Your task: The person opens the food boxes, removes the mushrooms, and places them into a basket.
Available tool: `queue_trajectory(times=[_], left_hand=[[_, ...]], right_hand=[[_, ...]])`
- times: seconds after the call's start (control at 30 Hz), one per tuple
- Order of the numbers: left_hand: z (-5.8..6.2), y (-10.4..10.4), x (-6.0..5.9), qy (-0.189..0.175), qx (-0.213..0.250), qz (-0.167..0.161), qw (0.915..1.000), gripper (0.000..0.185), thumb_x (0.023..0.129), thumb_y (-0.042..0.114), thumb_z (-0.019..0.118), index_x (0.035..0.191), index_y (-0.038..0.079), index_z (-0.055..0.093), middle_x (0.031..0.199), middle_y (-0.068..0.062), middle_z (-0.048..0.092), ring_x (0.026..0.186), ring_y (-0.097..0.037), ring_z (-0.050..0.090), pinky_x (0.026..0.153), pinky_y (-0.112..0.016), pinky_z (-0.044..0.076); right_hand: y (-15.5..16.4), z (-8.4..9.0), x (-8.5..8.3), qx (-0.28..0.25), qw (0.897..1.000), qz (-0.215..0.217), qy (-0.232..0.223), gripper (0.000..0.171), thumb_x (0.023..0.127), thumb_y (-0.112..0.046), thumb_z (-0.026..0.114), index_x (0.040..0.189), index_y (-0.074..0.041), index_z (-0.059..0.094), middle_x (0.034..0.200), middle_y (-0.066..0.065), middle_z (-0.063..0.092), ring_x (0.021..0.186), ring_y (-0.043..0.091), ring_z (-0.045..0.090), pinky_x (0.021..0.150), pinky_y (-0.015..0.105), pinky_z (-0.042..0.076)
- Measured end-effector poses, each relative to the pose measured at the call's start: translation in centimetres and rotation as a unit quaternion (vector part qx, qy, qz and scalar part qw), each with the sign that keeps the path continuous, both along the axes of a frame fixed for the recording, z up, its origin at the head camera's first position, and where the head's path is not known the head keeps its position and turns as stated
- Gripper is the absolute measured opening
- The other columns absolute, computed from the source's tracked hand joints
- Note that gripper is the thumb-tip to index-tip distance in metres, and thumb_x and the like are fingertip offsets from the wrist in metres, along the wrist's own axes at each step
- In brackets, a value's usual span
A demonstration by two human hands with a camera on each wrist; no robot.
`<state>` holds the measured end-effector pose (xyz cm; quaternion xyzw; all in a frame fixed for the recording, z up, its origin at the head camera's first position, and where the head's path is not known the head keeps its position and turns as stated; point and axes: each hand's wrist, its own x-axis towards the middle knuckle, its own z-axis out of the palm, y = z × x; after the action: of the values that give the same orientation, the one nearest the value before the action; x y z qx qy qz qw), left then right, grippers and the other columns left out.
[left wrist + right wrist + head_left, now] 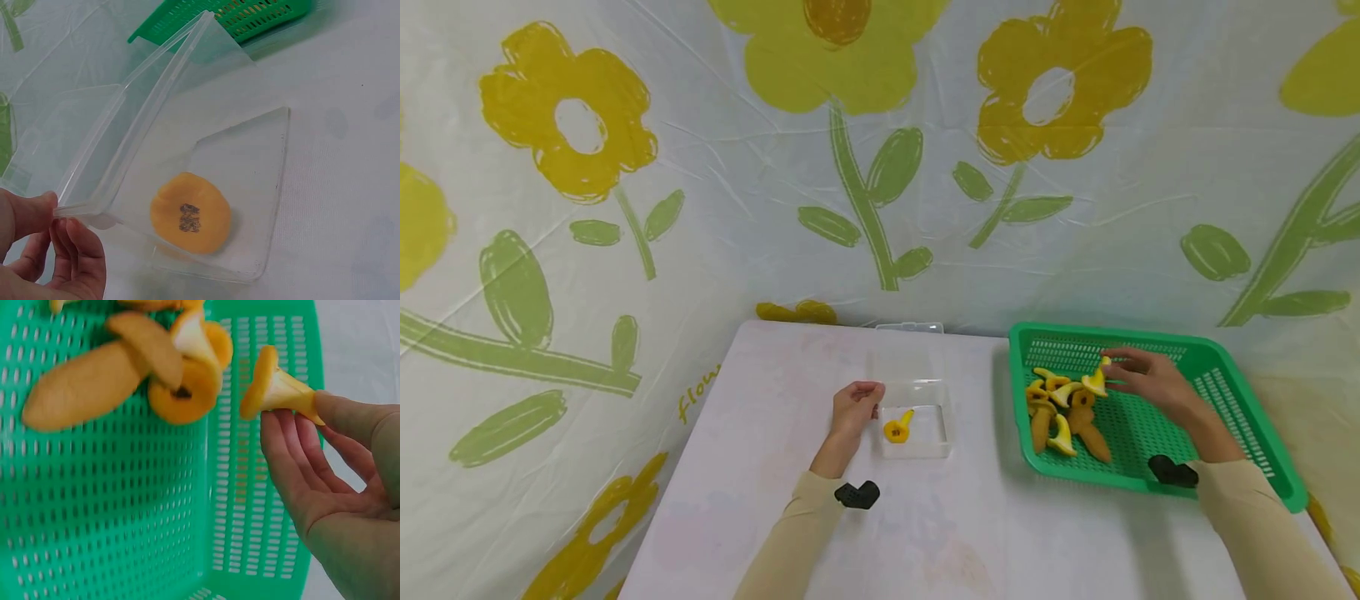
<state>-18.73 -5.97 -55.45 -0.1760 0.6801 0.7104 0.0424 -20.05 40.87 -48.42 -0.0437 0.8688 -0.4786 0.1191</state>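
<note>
Step in hand, as judged: a pick from the green basket [1240, 400], with the clear plastic box [917, 425] held ready to receive.

Right hand [1150, 379]: it is over the basket's far half. In the right wrist view the thumb and fingertips [281, 422] pinch the stem of one yellow toy mushroom [275, 390], cap pointing away from the palm; the other fingers lie straight and close together. The mushroom appears lifted clear of the basket mesh and stands apart from the pile.

Pile: the remaining toy mushrooms [1063, 412], yellow and brown, lie in a heap in the left part of the basket, several touching or overlapping.

Left hand [856, 407]: it is at the left edge of the clear plastic box. The left wrist view shows thumb and curled fingers [75, 250] pinching the box's near corner rim. The hinged lid [162, 94] stands open behind the box.

Box contents: one orange-yellow toy mushroom [190, 212] lies inside, cap up towards the wrist camera.

Next move, as judged: it calls for carrying the pinched mushroom leftward across the white table [940, 533] over the box's right wall, then loosening the pinch above the bare part of the box floor, beside the piece already there. The left hand's hold should keep the light box from sliding.
</note>
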Motion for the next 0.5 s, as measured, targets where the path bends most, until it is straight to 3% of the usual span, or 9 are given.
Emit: queue_trajectory(times=[0.1,0.33,0.5], left_hand=[[0.0,0.1,0.1,0.002,-0.001,-0.002,1.0,0.018,0.097,0.012,0.072,0.107,-0.002,0.068,0.085,-0.004,0.065,0.065,-0.012,0.051,0.062,-0.02,0.048],[-0.1,0.2,0.1,-0.016,-0.014,-0.005,0.9998,0.019,0.097,0.016,0.073,0.108,0.001,0.069,0.091,-0.006,0.066,0.071,-0.015,0.053,0.063,-0.019,0.049],[-0.2,0.3,0.1,-0.021,-0.021,-0.001,0.9996,0.02,0.097,0.017,0.073,0.109,0.002,0.069,0.092,-0.007,0.065,0.073,-0.016,0.053,0.064,-0.019,0.049]], right_hand=[[0.9,-0.4,0.0,0.028,1.0,-0.001,-0.004,0.055,0.108,-0.02,0.055,0.146,0.018,0.039,0.137,0.044,0.048,0.095,0.003,0.067,0.087,0.039,0.059],[1.6,-1.0,-0.4,0.132,0.99,0.037,-0.029,0.046,0.106,-0.01,0.055,0.136,0.023,0.044,0.127,0.046,0.054,0.104,0.047,0.067,0.082,0.047,0.06],[1.1,-0.9,-1.1,0.185,0.979,0.072,-0.053,0.041,0.102,-0.005,0.058,0.128,0.025,0.049,0.12,0.045,0.056,0.099,0.05,0.066,0.078,0.051,0.06]])
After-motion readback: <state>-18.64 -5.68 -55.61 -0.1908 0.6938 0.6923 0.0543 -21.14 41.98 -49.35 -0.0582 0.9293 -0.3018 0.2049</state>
